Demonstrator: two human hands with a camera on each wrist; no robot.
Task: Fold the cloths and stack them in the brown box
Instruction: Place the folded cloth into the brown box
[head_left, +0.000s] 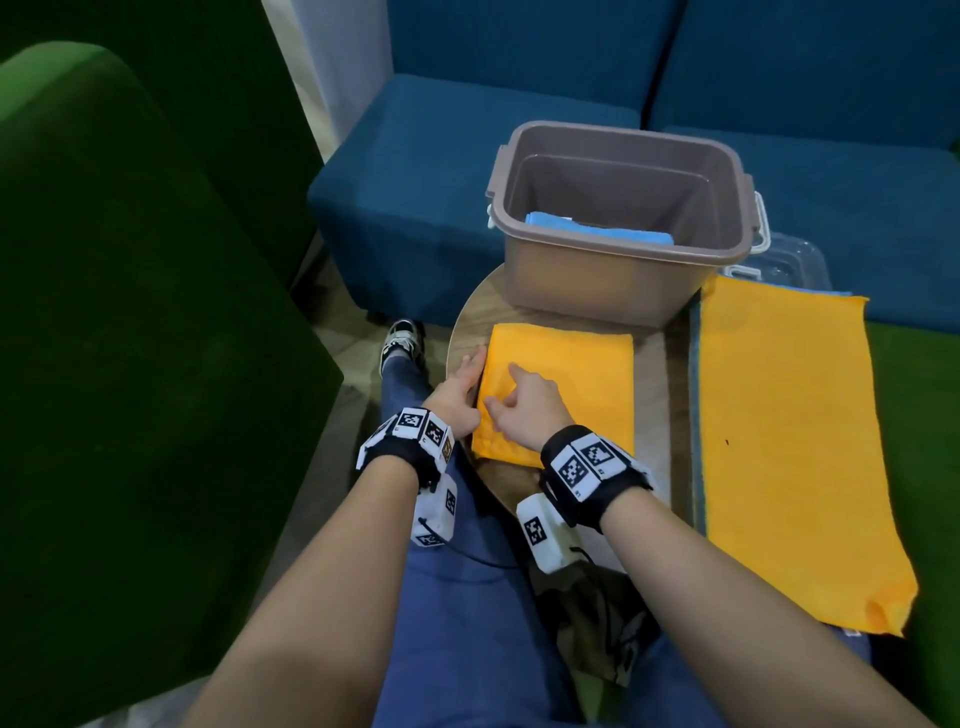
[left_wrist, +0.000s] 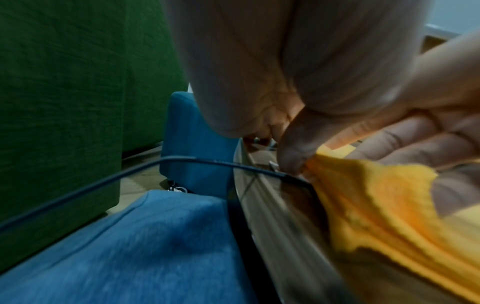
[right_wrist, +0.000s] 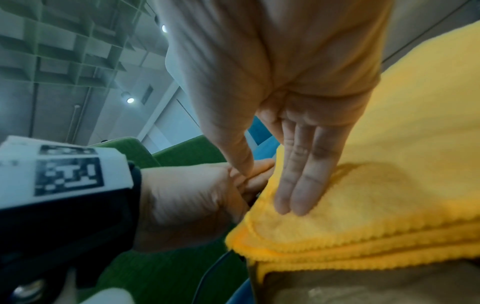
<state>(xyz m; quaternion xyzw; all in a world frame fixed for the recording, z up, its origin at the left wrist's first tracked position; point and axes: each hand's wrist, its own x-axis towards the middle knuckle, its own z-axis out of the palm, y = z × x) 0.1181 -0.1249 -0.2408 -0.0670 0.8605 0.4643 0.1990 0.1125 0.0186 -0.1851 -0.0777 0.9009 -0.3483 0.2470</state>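
Observation:
A folded orange cloth (head_left: 576, 384) lies on the round wooden table (head_left: 655, 395), just in front of the brown box (head_left: 602, 291). One folded blue cloth (head_left: 597, 231) lies in the box. My left hand (head_left: 454, 397) is at the cloth's left edge; in the left wrist view its thumb and fingers (left_wrist: 291, 160) pinch the orange edge (left_wrist: 376, 205). My right hand (head_left: 511, 395) lies on top of the cloth, its straight fingers (right_wrist: 298, 185) pressing flat on the layers (right_wrist: 389, 195). An unfolded orange cloth (head_left: 789, 441) lies spread to the right over a blue one (head_left: 696, 415).
A clear plastic lid (head_left: 779, 260) sits behind the spread cloth. Blue sofa seats (head_left: 415, 197) stand behind the table and a green sofa (head_left: 130, 312) is on the left. My knees in blue trousers (head_left: 467, 597) are under the table's near edge.

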